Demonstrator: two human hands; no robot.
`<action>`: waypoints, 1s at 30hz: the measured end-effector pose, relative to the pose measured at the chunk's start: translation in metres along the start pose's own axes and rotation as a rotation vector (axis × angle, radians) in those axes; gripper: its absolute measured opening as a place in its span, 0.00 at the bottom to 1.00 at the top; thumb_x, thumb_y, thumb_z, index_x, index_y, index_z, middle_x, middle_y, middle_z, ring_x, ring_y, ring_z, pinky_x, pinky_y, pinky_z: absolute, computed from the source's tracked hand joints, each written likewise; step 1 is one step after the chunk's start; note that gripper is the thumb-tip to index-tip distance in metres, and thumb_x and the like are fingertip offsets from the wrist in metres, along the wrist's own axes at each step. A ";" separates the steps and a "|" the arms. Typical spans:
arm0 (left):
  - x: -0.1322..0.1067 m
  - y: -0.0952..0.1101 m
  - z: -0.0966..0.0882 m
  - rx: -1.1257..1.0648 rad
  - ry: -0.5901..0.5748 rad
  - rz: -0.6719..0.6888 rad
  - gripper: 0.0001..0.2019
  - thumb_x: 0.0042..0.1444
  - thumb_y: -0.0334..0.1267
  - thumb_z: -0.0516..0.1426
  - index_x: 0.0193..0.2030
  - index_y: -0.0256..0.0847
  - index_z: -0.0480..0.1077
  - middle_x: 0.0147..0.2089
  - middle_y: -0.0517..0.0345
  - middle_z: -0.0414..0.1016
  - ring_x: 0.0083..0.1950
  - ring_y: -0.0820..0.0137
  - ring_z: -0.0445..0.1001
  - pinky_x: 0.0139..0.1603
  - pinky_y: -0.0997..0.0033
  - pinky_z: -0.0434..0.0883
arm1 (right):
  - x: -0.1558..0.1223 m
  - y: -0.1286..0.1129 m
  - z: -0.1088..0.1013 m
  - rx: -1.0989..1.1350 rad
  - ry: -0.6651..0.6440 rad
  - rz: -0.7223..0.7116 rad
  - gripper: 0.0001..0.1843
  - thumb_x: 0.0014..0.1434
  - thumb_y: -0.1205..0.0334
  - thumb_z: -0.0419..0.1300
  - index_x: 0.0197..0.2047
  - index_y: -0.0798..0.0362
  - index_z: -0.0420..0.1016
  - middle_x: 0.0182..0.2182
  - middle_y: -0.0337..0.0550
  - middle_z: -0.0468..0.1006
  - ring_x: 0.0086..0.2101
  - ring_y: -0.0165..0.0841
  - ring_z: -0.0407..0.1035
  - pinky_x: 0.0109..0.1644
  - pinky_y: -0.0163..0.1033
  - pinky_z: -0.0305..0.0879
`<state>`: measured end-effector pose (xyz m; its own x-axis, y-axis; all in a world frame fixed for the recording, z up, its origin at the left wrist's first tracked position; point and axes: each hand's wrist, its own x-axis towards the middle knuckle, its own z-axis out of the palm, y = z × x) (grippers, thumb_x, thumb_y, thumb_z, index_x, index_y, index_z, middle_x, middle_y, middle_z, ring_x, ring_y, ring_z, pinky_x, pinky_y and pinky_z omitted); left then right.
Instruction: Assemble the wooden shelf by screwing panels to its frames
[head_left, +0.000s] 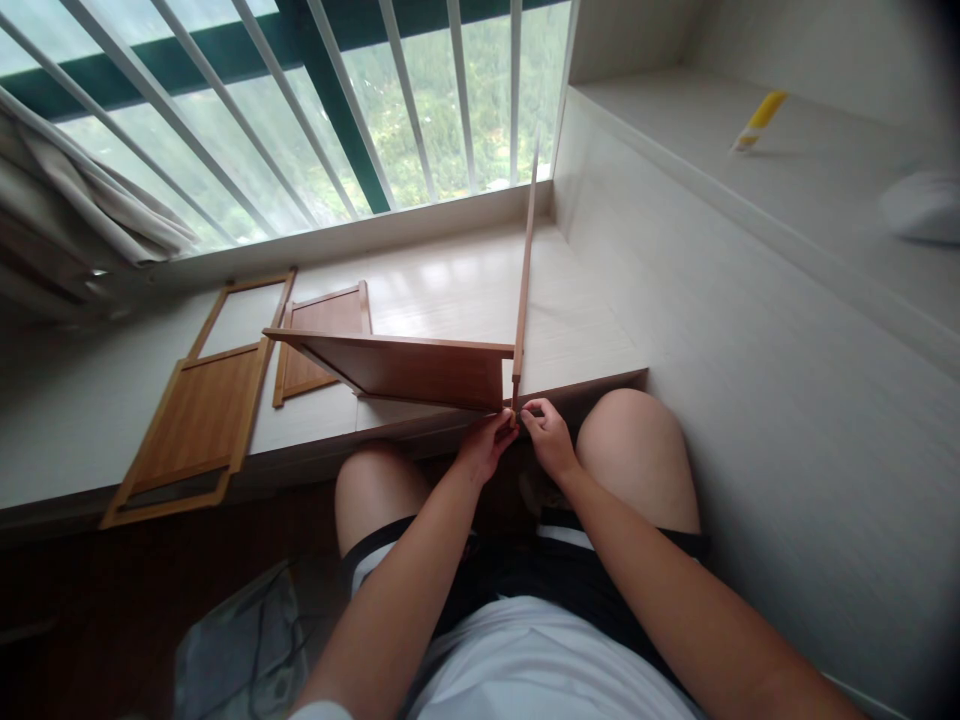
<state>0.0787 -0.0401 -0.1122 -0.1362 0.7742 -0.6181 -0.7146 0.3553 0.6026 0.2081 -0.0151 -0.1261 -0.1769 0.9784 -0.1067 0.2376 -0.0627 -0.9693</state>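
A brown wooden panel (420, 370) with a framed edge stands tilted on the pale window ledge. At its right end it meets a narrow upright wooden piece (523, 290), seen nearly edge-on. My left hand (484, 442) is closed round the low near end of this wooden frame, just over the ledge's front edge. Close beside it, my right hand (549, 437) has thumb and forefinger pinched near the same end. Whatever lies between those fingertips is too small to make out.
Left on the ledge (600, 385) lie a larger wooden frame with a panel (206, 400) and a smaller wooden panel (319, 325). Behind is a barred window (450, 120). A yellow-and-white tube (761, 120) rests on the right shelf. A clear plastic bag (240, 640) lies on the floor.
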 end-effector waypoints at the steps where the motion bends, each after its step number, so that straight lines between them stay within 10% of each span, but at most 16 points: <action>1: 0.000 0.000 0.000 -0.004 0.002 -0.001 0.06 0.47 0.31 0.66 0.31 0.34 0.74 0.31 0.55 0.78 0.34 0.74 0.76 0.39 0.74 0.75 | 0.000 0.000 0.000 0.008 -0.009 -0.003 0.16 0.59 0.47 0.55 0.42 0.51 0.68 0.21 0.36 0.72 0.22 0.33 0.64 0.29 0.36 0.57; 8: 0.001 -0.001 -0.001 0.018 -0.004 0.002 0.06 0.47 0.31 0.66 0.30 0.34 0.74 0.30 0.55 0.77 0.34 0.73 0.76 0.38 0.74 0.75 | 0.006 0.003 -0.002 -0.135 0.010 -0.031 0.27 0.64 0.44 0.44 0.23 0.52 0.66 0.22 0.41 0.70 0.26 0.33 0.63 0.34 0.39 0.55; 17: 0.002 -0.001 -0.001 0.058 -0.047 -0.017 0.08 0.48 0.36 0.65 0.32 0.35 0.73 0.31 0.56 0.77 0.33 0.75 0.76 0.34 0.78 0.72 | 0.008 0.010 -0.005 -0.063 0.006 0.235 0.16 0.49 0.59 0.54 0.43 0.50 0.60 0.24 0.33 0.65 0.27 0.33 0.61 0.32 0.37 0.57; 30: 0.005 -0.003 0.004 0.018 -0.017 -0.045 0.06 0.50 0.33 0.63 0.34 0.35 0.72 0.36 0.54 0.78 0.33 0.76 0.76 0.30 0.80 0.70 | 0.000 -0.008 -0.026 -0.273 -0.045 -0.026 0.10 0.59 0.57 0.48 0.43 0.51 0.57 0.31 0.40 0.69 0.31 0.36 0.66 0.38 0.40 0.59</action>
<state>0.0829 -0.0354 -0.1150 -0.0925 0.7658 -0.6363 -0.7072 0.3993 0.5834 0.2308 -0.0097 -0.1131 -0.2269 0.9690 -0.0979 0.4796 0.0237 -0.8772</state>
